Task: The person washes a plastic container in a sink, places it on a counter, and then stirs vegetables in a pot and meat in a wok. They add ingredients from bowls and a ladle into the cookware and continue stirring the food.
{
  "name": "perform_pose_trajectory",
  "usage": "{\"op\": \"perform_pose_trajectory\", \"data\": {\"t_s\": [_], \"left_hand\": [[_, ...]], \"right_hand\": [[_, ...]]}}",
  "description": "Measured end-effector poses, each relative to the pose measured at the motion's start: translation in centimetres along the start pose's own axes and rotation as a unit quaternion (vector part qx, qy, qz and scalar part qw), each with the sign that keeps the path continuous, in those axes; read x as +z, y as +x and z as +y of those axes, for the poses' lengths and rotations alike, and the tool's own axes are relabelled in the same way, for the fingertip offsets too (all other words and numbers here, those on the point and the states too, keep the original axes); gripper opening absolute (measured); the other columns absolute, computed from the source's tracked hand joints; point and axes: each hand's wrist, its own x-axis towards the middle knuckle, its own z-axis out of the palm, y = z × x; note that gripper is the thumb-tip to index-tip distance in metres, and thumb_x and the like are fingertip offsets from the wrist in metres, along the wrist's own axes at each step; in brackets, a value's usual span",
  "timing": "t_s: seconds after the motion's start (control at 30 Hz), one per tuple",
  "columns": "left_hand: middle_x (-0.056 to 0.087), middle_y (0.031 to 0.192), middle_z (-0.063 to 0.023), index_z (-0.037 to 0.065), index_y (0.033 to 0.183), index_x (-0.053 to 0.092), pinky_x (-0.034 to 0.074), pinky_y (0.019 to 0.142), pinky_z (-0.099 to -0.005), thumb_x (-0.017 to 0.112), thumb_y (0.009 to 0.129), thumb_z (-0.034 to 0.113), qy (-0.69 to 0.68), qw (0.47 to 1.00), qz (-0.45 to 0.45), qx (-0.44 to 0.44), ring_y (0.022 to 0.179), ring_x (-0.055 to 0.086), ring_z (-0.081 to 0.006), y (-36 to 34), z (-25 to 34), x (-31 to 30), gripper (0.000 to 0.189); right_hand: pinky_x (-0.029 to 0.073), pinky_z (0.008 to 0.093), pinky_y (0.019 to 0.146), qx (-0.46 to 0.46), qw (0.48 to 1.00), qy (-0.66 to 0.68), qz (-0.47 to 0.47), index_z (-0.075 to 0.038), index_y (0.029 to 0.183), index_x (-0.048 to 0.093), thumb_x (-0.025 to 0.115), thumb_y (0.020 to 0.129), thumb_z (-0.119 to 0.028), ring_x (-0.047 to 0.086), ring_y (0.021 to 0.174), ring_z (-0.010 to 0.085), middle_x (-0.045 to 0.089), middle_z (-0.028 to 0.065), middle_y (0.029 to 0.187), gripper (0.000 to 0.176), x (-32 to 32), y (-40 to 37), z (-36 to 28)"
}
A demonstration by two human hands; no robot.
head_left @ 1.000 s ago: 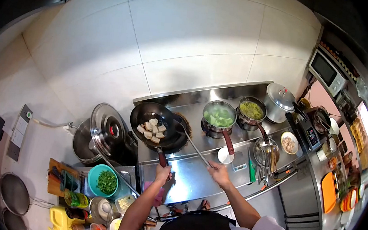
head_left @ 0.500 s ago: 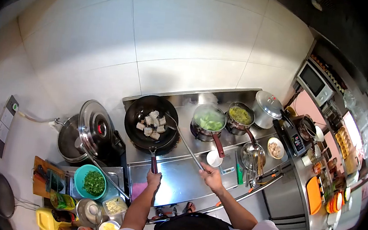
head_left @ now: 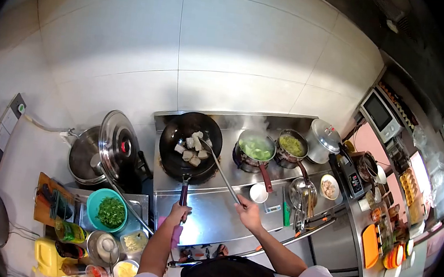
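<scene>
My left hand [head_left: 179, 213] is closed around the dark handle of a black wok [head_left: 171, 157] on the left burner. Pale chunks with darker edges [head_left: 191, 147], perhaps fish or tofu, lie bunched toward the right inside it. My right hand [head_left: 248, 214] grips the end of a long-handled metal cooking utensil [head_left: 222, 174]. The utensil reaches over the wok's right rim and meets the chunks; its head is not clear enough to tell spatula from ladle. A pink cloth [head_left: 177, 235] hangs beside my left hand. Near my right hand stands a white cup [head_left: 259, 193].
Steam rises from a saucepan with greens [head_left: 256, 149]; another pan of greens [head_left: 292, 145] and a lidded pot [head_left: 324, 141] stand farther right. Left are a large lid [head_left: 120, 139], a turquoise bowl of chopped greens [head_left: 93, 210] and a yellow jug [head_left: 50, 257].
The chunks have shifted and bunched closer together in the wok, with the utensil's tip now among them. My view has moved slightly. Both hands keep their holds.
</scene>
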Motion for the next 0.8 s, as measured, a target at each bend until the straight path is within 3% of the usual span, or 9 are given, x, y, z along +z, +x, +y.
{"op": "perform_pose_trajectory", "data": {"t_s": [0.07,0.1,0.17,0.27,0.3,0.43,0.6,0.7,0.8], "left_hand": [[0.045,0.049,-0.0022,0.007,0.075,0.044,0.032,0.031,-0.0258,0.065,0.07,0.001,-0.029,0.998,-0.044,-0.04,0.033,0.04,-0.012,-0.2,1.3,-0.3,0.022],[0.045,0.049,-0.0022,0.007,0.075,0.044,0.032,0.031,-0.0258,0.065,0.07,0.001,-0.025,0.998,-0.044,-0.041,0.033,0.04,-0.012,-0.4,1.8,-0.3,0.022],[0.046,0.049,-0.0025,0.006,0.07,0.047,0.032,0.033,-0.026,0.065,0.071,0.002,-0.024,0.995,-0.06,-0.072,0.034,0.041,-0.0122,-0.6,2.8,0.1,0.019],[0.046,0.051,-0.0002,0.009,0.065,0.047,0.03,0.035,-0.0265,0.064,0.074,0.003,0.007,0.993,-0.067,-0.094,0.04,0.042,-0.0101,-0.4,4.2,1.3,0.02],[0.047,0.046,-0.0036,0.005,0.057,0.051,0.033,0.034,-0.0278,0.066,0.072,0.006,-0.02,0.993,-0.048,-0.107,0.036,0.043,-0.0137,-0.4,4.8,2.2,0.021],[0.048,0.047,-0.0045,0.005,0.058,0.051,0.031,0.032,-0.0284,0.065,0.071,0.007,0.042,0.996,0.046,-0.066,0.035,0.043,-0.0142,-2.0,6.5,6.0,0.02],[0.049,0.054,-0.0015,0.006,0.067,0.052,0.032,0.035,-0.0265,0.065,0.071,0.006,0.127,0.988,0.06,-0.068,0.041,0.045,-0.0119,-3.2,11.3,5.4,0.013],[0.046,0.053,0.0013,0.011,0.065,0.051,0.027,0.035,-0.0244,0.063,0.071,0.014,0.121,0.99,0.014,-0.073,0.041,0.042,-0.0097,-2.6,14.1,2.7,0.014],[0.044,0.053,0.0042,0.013,0.066,0.05,0.025,0.035,-0.021,0.061,0.076,0.018,0.149,0.983,0.025,-0.107,0.04,0.037,-0.007,-3.4,18.2,3.4,0.016]], "right_hand": [[0.049,0.0364,0.064,-0.131,0.961,-0.239,0.05,-0.007,0.121,0.054,0.057,0.082,-0.012,0.061,0.067,0.0309,0.064,0.014,0.081,0.04,1.0,0.2,-0.6],[0.049,0.0364,0.064,-0.129,0.962,-0.236,0.052,-0.007,0.121,0.054,0.057,0.082,-0.012,0.061,0.067,0.0309,0.064,0.014,0.081,0.04,1.6,0.6,-0.8],[0.049,0.0444,0.068,-0.173,0.938,-0.292,0.069,-0.013,0.118,0.055,0.054,0.079,-0.009,0.059,0.076,0.0399,0.06,0.0206,0.091,0.039,3.1,2.1,-0.8],[0.049,0.0457,0.066,-0.125,0.916,-0.379,0.041,-0.011,0.115,0.052,0.052,0.078,-0.007,0.06,0.075,0.0384,0.06,0.0197,0.091,0.038,5.2,4.0,-1.4],[0.05,0.0469,0.065,-0.11,0.914,-0.39,0.023,-0.011,0.116,0.049,0.052,0.076,-0.006,0.061,0.077,0.0387,0.058,0.0204,0.093,0.04,5.7,4.4,-1.7],[0.05,0.0473,0.065,-0.097,0.916,-0.389,0.011,-0.012,0.119,0.046,0.052,0.073,-0.005,0.06,0.077,0.04,0.058,0.0228,0.093,0.047,7.4,5.9,-1.5],[0.049,0.0487,0.068,-0.096,0.929,-0.357,0.007,-0.014,0.124,0.044,0.051,0.073,-0.005,0.06,0.078,0.0422,0.057,0.0245,0.092,0.052,8.2,6.8,-1.2],[0.048,0.0483,0.068,-0.087,0.946,-0.313,0.017,-0.013,0.122,0.047,0.05,0.077,-0.007,0.059,0.08,0.0416,0.058,0.0235,0.089,0.046,8.5,7.1,-2.3],[0.048,0.048,0.068,-0.098,0.955,-0.277,0.041,-0.012,0.119,0.049,0.049,0.079,-0.009,0.059,0.08,0.0413,0.058,0.023,0.088,0.04,8.6,7.4,-3.1]]}}
